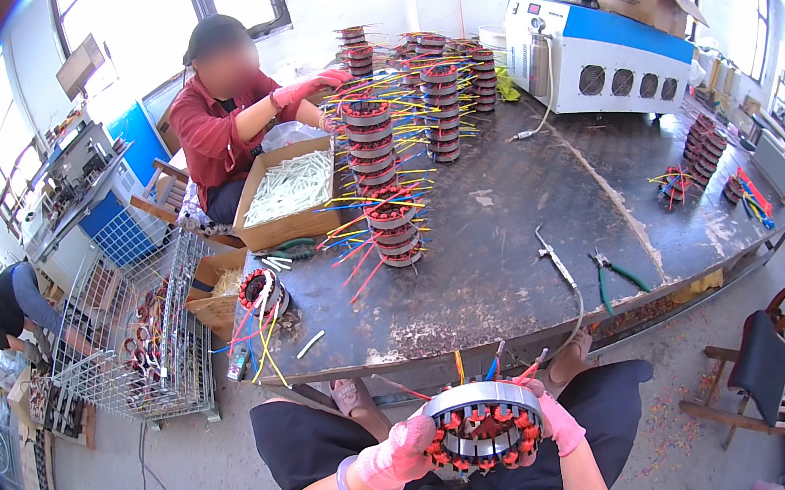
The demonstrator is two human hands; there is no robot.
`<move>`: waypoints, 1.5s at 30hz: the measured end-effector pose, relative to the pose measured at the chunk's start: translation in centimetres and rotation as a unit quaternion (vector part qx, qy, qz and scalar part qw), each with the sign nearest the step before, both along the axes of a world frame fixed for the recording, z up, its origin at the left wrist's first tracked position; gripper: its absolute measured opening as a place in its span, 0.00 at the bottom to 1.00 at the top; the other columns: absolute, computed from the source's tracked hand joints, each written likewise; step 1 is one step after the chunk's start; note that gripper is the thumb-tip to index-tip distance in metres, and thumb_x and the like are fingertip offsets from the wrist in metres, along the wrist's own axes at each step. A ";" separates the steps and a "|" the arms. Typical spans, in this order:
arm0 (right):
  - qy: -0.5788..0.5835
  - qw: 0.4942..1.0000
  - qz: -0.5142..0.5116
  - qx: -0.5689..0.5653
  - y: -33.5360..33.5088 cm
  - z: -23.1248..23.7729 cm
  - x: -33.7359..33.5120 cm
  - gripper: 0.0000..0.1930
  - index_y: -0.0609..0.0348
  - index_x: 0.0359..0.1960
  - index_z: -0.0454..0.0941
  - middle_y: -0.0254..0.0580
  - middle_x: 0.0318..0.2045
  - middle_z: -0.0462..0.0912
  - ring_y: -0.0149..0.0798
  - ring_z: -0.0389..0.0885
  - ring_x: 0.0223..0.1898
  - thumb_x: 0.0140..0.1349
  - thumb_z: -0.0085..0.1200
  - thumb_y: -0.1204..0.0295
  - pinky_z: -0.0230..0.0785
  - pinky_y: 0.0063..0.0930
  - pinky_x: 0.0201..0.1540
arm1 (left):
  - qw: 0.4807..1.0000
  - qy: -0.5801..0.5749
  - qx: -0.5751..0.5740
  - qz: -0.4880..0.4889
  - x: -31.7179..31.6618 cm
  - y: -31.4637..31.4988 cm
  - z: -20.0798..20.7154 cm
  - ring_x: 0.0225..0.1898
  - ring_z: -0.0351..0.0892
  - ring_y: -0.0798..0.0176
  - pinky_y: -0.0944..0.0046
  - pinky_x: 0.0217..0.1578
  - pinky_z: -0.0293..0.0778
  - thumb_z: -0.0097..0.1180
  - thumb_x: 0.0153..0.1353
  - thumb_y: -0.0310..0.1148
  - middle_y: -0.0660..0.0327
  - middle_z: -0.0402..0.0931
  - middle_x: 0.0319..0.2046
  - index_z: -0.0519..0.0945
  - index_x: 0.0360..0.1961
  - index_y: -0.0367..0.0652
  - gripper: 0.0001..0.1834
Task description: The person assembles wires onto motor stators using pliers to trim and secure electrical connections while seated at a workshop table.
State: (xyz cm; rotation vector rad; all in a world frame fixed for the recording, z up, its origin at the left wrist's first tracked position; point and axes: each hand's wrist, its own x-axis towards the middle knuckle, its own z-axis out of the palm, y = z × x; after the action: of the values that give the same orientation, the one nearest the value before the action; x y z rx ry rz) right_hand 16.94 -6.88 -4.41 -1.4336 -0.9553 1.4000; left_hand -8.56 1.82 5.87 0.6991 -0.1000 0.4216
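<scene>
Your left hand point(401, 455) and right hand point(558, 421) grip one ring-shaped stator point(483, 425), fingers closed on its sides. One green-handled pliers point(615, 274) lies on the surface point(501, 251), far right.

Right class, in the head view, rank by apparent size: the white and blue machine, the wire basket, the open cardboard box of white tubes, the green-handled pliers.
1. White and blue machine and wire basket: they look about alike, too close to rank.
3. Cardboard box.
4. Green-handled pliers, smallest.
Fisheye bending and differing nearness make real sizes unsure.

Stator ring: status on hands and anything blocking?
Left hand and right hand, pink-gloved, both grip the stator ring over the lap. Coloured leads stick up from it. Nothing in the way.
</scene>
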 end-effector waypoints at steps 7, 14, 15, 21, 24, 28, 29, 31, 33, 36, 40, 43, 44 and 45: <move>-0.048 0.998 0.035 -0.035 0.3 3.5 -0.9 0.28 0.58 0.60 0.75 0.38 0.51 0.82 0.33 0.78 0.51 0.67 0.53 0.51 0.71 0.27 0.48 | 0.998 -0.056 0.006 0.003 0.2 -0.3 0.2 0.68 0.66 0.53 0.50 0.65 0.65 0.51 0.67 0.59 0.53 0.61 0.70 0.55 0.74 0.40 0.44; -0.069 0.997 0.047 0.002 -0.1 4.8 -1.0 0.25 0.61 0.61 0.74 0.40 0.53 0.81 0.33 0.77 0.55 0.68 0.53 0.58 0.68 0.29 0.58 | 0.999 0.024 -0.003 0.030 0.1 -0.4 0.7 0.66 0.68 0.49 0.48 0.64 0.66 0.57 0.61 0.62 0.49 0.64 0.68 0.58 0.72 0.35 0.50; -0.037 0.999 0.030 -0.006 -0.1 4.3 -1.1 0.25 0.62 0.61 0.74 0.41 0.53 0.81 0.33 0.77 0.56 0.68 0.52 0.59 0.67 0.29 0.60 | 1.000 -0.001 0.008 0.023 0.1 -0.4 0.6 0.67 0.67 0.51 0.49 0.65 0.66 0.55 0.64 0.60 0.51 0.62 0.69 0.57 0.73 0.38 0.47; -0.052 0.998 0.005 0.018 -0.1 2.0 -1.0 0.25 0.63 0.61 0.74 0.41 0.49 0.82 0.32 0.78 0.52 0.69 0.52 0.58 0.69 0.29 0.56 | 1.000 0.024 -0.010 0.004 1.0 0.2 2.5 0.67 0.66 0.55 0.51 0.64 0.66 0.58 0.63 0.58 0.54 0.62 0.69 0.56 0.73 0.41 0.47; -0.087 0.996 0.027 0.003 -0.2 2.0 -0.5 0.25 0.59 0.59 0.75 0.36 0.43 0.83 0.29 0.78 0.43 0.69 0.52 0.54 0.72 0.27 0.46 | 0.981 0.189 0.035 0.032 1.3 1.2 2.6 0.66 0.66 0.56 0.53 0.64 0.66 0.67 0.56 0.57 0.54 0.66 0.66 0.56 0.73 0.42 0.52; -0.109 0.994 0.027 -0.001 -0.2 2.0 -0.9 0.25 0.60 0.57 0.75 0.38 0.39 0.83 0.30 0.79 0.37 0.69 0.52 0.53 0.73 0.28 0.40 | 0.791 0.291 0.491 0.222 3.8 4.4 5.9 0.64 0.69 0.50 0.54 0.62 0.66 0.72 0.50 0.48 0.50 0.69 0.62 0.64 0.69 0.37 0.49; -0.103 0.994 0.033 -0.028 -0.3 3.1 -0.7 0.25 0.61 0.57 0.75 0.42 0.39 0.84 0.33 0.80 0.34 0.68 0.53 0.53 0.73 0.31 0.40 | 0.656 0.333 0.627 0.256 4.4 5.9 5.6 0.63 0.70 0.48 0.53 0.62 0.67 0.72 0.50 0.47 0.48 0.70 0.61 0.65 0.68 0.35 0.48; -0.134 0.990 0.036 -0.011 -0.7 2.3 -0.5 0.25 0.61 0.57 0.75 0.45 0.41 0.83 0.38 0.82 0.34 0.68 0.52 0.53 0.74 0.32 0.42 | 0.627 0.379 0.629 0.261 7.0 8.1 4.8 0.65 0.67 0.48 0.54 0.64 0.62 0.69 0.52 0.50 0.47 0.68 0.62 0.62 0.71 0.37 0.50; -0.180 0.983 0.031 0.001 -1.1 3.4 -0.7 0.25 0.60 0.57 0.75 0.47 0.41 0.83 0.42 0.83 0.35 0.68 0.51 0.53 0.74 0.34 0.44 | 0.565 0.400 0.659 0.295 9.7 10.7 3.2 0.60 0.72 0.44 0.53 0.59 0.69 0.71 0.50 0.48 0.45 0.69 0.60 0.63 0.69 0.35 0.50; -0.226 0.974 0.026 0.022 -1.9 3.2 -0.2 0.25 0.59 0.56 0.75 0.47 0.41 0.82 0.46 0.84 0.38 0.67 0.50 0.53 0.74 0.37 0.46 | 0.491 0.423 0.711 0.272 14.5 13.7 1.6 0.59 0.71 0.42 0.51 0.58 0.69 0.70 0.49 0.53 0.42 0.68 0.59 0.60 0.70 0.36 0.54; -0.288 0.955 0.009 0.074 -2.8 1.7 0.5 0.23 0.58 0.53 0.76 0.48 0.40 0.82 0.49 0.82 0.44 0.66 0.50 0.55 0.74 0.40 0.48 | 0.371 0.436 0.788 0.225 21.1 16.9 -2.1 0.60 0.71 0.40 0.49 0.59 0.67 0.68 0.47 0.62 0.42 0.67 0.60 0.61 0.70 0.36 0.57; -0.281 0.957 0.003 0.078 -2.9 1.9 0.8 0.22 0.59 0.53 0.76 0.49 0.40 0.82 0.49 0.82 0.45 0.66 0.51 0.55 0.74 0.40 0.48 | 0.350 0.466 0.785 0.211 23.8 17.2 -2.4 0.60 0.70 0.40 0.48 0.61 0.64 0.67 0.47 0.62 0.42 0.67 0.60 0.62 0.70 0.37 0.57; -0.279 0.957 0.004 0.079 -2.9 2.0 1.0 0.22 0.59 0.53 0.76 0.49 0.40 0.82 0.49 0.82 0.45 0.66 0.51 0.55 0.74 0.41 0.48 | 0.372 0.464 0.773 0.221 24.4 17.7 -2.9 0.61 0.69 0.39 0.47 0.63 0.62 0.66 0.47 0.63 0.41 0.66 0.61 0.62 0.70 0.37 0.57; -0.276 0.958 0.007 0.080 -2.9 2.1 1.1 0.23 0.59 0.53 0.76 0.49 0.40 0.82 0.50 0.82 0.45 0.66 0.51 0.55 0.74 0.41 0.49 | 0.364 0.457 0.782 0.217 24.9 17.9 -3.1 0.61 0.69 0.39 0.47 0.63 0.62 0.66 0.47 0.64 0.41 0.66 0.61 0.61 0.70 0.37 0.57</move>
State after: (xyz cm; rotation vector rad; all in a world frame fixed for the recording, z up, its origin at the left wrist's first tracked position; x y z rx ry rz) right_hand 18.08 -9.83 -2.33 -1.7296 -1.3941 0.9099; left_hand 16.32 19.70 2.77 2.8835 0.9626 0.2455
